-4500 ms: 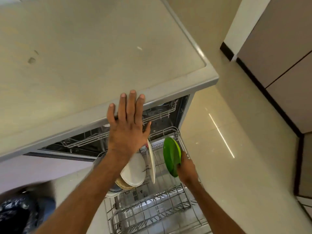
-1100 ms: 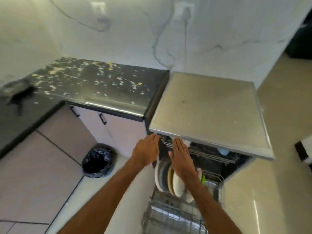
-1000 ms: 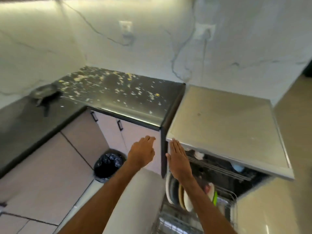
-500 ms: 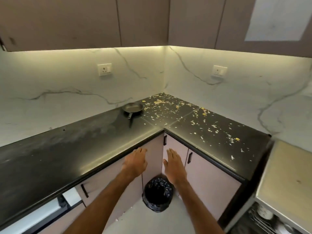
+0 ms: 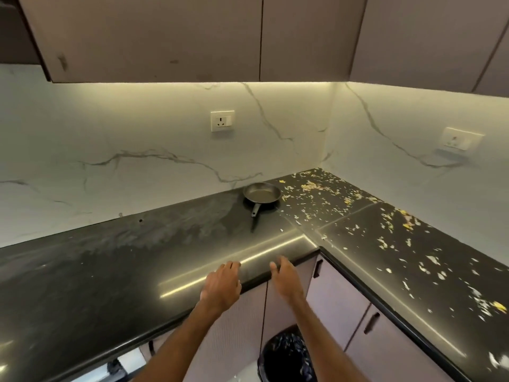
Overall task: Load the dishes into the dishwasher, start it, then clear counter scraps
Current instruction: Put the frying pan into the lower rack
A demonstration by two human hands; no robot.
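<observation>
The black L-shaped desk (image 5: 110, 271) fills your view, running from the near left to the far corner and back along the right. Brown wall cabinets (image 5: 165, 37) hang above it, over a white veined backsplash (image 5: 110, 139). Pale base cabinets (image 5: 338, 299) stand below the desk. A bin (image 5: 286, 357) lined with a black bag sits on the floor in the inner corner, between your forearms.

Your left hand (image 5: 221, 285) and right hand (image 5: 286, 279) are both released, fingers loosely extended, grasping nothing. They are side by side, apart, at the desk's near edge; contact with it cannot be confirmed.

A frying pan (image 5: 261, 193) rests on the desk near the far corner, handle pointing toward you. Scraps (image 5: 316, 186), pale and yellow, lie scattered from just right of the pan across the far corner and down the right wing.
</observation>
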